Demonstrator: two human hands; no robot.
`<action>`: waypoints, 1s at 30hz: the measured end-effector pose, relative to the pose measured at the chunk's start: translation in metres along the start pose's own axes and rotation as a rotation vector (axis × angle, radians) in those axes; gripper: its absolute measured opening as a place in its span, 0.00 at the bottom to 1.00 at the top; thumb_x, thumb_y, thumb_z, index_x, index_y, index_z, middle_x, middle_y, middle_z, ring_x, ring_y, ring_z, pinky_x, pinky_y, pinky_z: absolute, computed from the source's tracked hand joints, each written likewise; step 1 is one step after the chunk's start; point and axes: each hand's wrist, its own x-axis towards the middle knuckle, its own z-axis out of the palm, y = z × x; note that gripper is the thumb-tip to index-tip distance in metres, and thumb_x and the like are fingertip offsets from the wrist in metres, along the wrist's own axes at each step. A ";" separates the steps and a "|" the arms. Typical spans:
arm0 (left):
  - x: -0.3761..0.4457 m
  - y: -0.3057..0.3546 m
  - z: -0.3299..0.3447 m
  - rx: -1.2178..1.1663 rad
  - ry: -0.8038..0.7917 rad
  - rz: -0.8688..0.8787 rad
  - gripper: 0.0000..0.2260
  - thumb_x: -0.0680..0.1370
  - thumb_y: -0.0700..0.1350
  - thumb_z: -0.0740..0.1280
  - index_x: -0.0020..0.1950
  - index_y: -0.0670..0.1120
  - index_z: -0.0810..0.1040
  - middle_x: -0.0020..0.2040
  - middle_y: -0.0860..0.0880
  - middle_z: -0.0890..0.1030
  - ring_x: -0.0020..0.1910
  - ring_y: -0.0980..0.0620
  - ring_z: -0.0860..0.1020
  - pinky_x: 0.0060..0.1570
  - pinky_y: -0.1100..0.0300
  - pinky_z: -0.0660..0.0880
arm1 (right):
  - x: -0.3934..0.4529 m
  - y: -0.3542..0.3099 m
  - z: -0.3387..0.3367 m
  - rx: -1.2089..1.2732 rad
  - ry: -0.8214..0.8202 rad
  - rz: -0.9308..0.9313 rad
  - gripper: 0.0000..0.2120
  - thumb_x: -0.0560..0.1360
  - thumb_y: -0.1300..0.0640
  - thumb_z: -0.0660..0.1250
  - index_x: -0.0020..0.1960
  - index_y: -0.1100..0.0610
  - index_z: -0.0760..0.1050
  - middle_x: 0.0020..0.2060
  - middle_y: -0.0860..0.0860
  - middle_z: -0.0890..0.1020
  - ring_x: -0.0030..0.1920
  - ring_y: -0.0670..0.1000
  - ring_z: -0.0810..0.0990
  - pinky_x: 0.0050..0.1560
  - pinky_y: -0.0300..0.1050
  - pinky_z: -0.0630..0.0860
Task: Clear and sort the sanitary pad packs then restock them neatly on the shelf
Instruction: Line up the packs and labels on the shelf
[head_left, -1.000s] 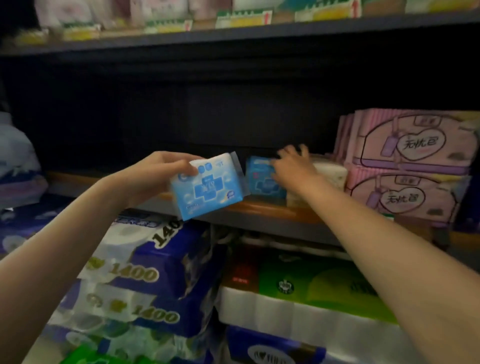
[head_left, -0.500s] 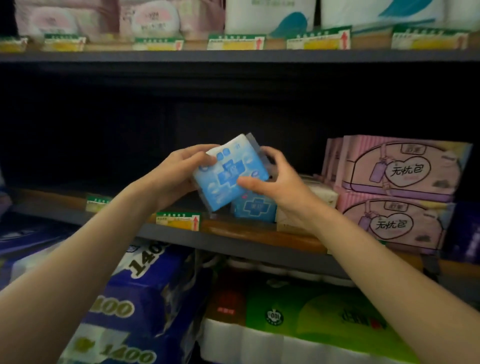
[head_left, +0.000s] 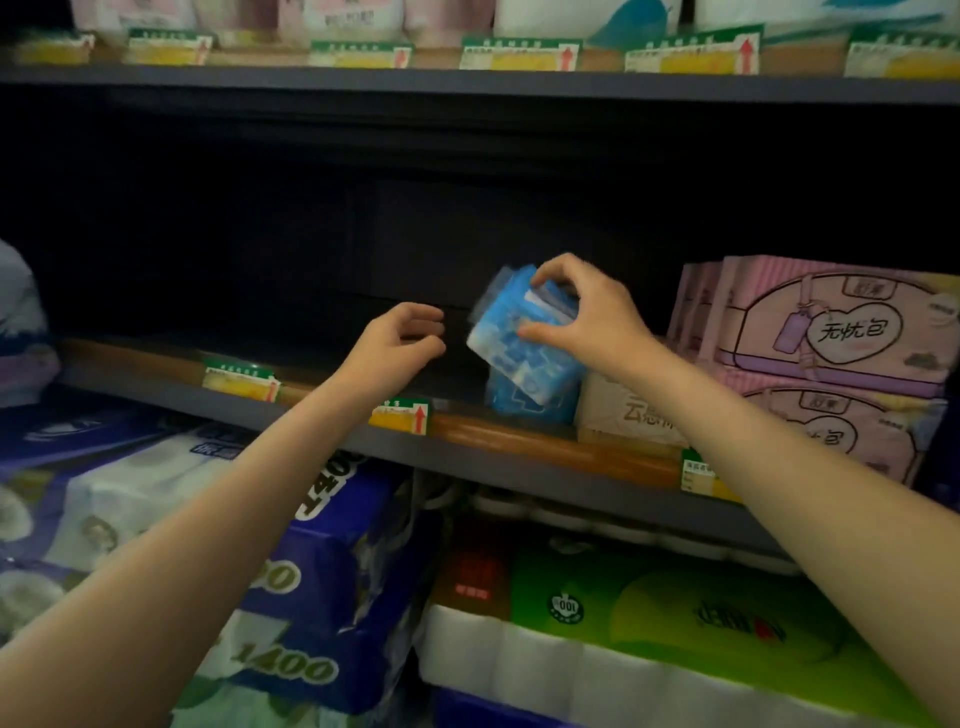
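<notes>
My right hand (head_left: 592, 317) grips a light blue sanitary pad pack (head_left: 511, 343), tilted, just above a second blue pack (head_left: 524, 408) that stands on the wooden shelf (head_left: 550, 447). A beige pack (head_left: 623, 413) stands right of the blue one. Next to it are two stacked rows of pink packs (head_left: 836, 332). My left hand (head_left: 395, 348) hovers left of the held pack with its fingers loosely curled and holds nothing.
The shelf's left part is dark and bare behind the green price tags (head_left: 239, 376). An upper shelf (head_left: 467, 85) carries more packs. Blue toilet paper bundles (head_left: 291, 571) and a green bundle (head_left: 675, 618) lie below. Wrapped goods (head_left: 21, 322) sit at far left.
My left hand let go of the light blue pack and drew back left. My right hand took it and carried it right, over the blue pack on the shelf.
</notes>
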 end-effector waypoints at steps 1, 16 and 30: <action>-0.003 -0.004 0.001 0.070 -0.005 0.014 0.15 0.78 0.39 0.64 0.65 0.47 0.71 0.58 0.52 0.76 0.56 0.56 0.74 0.46 0.69 0.70 | -0.001 0.005 0.005 -0.108 -0.113 -0.056 0.20 0.69 0.54 0.74 0.58 0.55 0.72 0.55 0.53 0.75 0.56 0.51 0.74 0.53 0.41 0.66; -0.028 -0.036 0.055 0.675 0.105 0.484 0.15 0.74 0.44 0.60 0.60 0.49 0.77 0.59 0.49 0.76 0.60 0.47 0.70 0.57 0.54 0.61 | -0.045 0.042 0.005 -0.640 -0.231 -0.067 0.19 0.76 0.49 0.65 0.65 0.52 0.70 0.62 0.54 0.72 0.64 0.57 0.67 0.64 0.50 0.58; -0.277 -0.220 0.122 0.800 -0.482 0.345 0.12 0.68 0.45 0.58 0.49 0.47 0.76 0.48 0.45 0.78 0.45 0.46 0.73 0.42 0.53 0.70 | -0.367 0.065 0.146 -0.157 -0.849 -0.188 0.21 0.74 0.60 0.64 0.67 0.57 0.70 0.62 0.56 0.74 0.60 0.57 0.75 0.59 0.48 0.72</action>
